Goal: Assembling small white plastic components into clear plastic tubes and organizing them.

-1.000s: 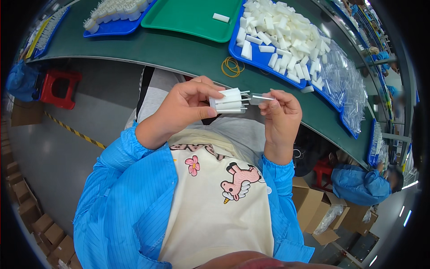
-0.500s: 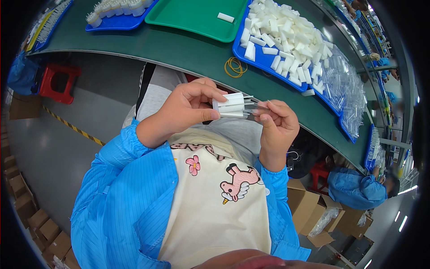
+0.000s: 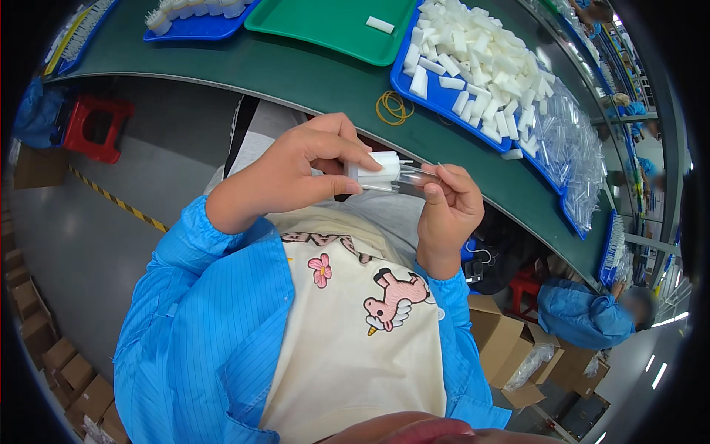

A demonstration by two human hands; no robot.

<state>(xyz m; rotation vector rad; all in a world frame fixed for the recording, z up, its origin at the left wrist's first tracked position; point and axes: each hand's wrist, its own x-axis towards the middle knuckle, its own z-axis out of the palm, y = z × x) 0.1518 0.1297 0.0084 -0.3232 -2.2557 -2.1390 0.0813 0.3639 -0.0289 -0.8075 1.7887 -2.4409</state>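
My left hand [image 3: 307, 166] is closed round a short bundle of white cylindrical pieces [image 3: 379, 170], held above my lap just off the table's front edge. Thin stems stick out of the bundle's right end. Between the thumb and fingers of my right hand [image 3: 452, 207] is a clear plastic tube [image 3: 416, 176], its left end against the stemmed end of the bundle. Whether the tube has slid over a stem is too small to tell.
On the green table, a blue tray [image 3: 403, 80] holds heaped white blocks, with clear plastic tubes [image 3: 566, 148] heaped to its right. A green tray [image 3: 318, 33] bears one white block [image 3: 380, 25]. Yellow rubber bands [image 3: 394, 108] lie near the edge. A co-worker [image 3: 584, 314] sits at right.
Both hands have shifted slightly left with the bundle and tube. The clear tube now lies straighter, in line with the bundle's stems.
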